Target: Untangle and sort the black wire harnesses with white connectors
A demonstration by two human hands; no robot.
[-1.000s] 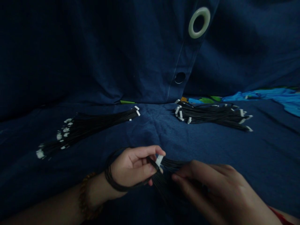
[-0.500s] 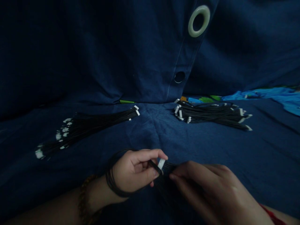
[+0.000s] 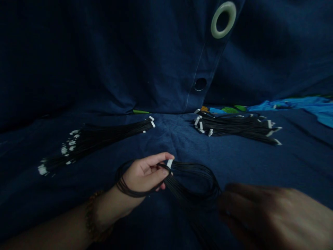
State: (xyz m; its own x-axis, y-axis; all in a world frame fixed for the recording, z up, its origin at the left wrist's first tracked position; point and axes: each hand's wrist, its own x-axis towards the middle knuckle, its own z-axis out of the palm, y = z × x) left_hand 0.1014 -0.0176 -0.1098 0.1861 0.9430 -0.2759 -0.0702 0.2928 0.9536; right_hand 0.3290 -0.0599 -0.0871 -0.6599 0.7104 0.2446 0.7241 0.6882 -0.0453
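Note:
Black cables (image 3: 197,166) run in a loop between my two hands, with strands trailing down toward the bottom. My left hand (image 3: 148,173) pinches them near a white connector (image 3: 169,163), its index fingertip on the connector's top; a few strands wrap round the back of this hand. At the lower right, my right hand (image 3: 265,211) is blurred by motion, at the right end of the loop. Its fingertips are dark and smeared, so its grip cannot be made out.
One bundle of black cables (image 3: 109,134) with white ends lies at the left, another (image 3: 234,125) at the right. Behind hangs a dark blue cloth with a pale ring (image 3: 223,20). Bright blue fabric (image 3: 299,103) lies at the far right.
My right hand has moved right and slightly down, away from my left hand. My left hand has shifted a little up and left. The cable loop between them now shows.

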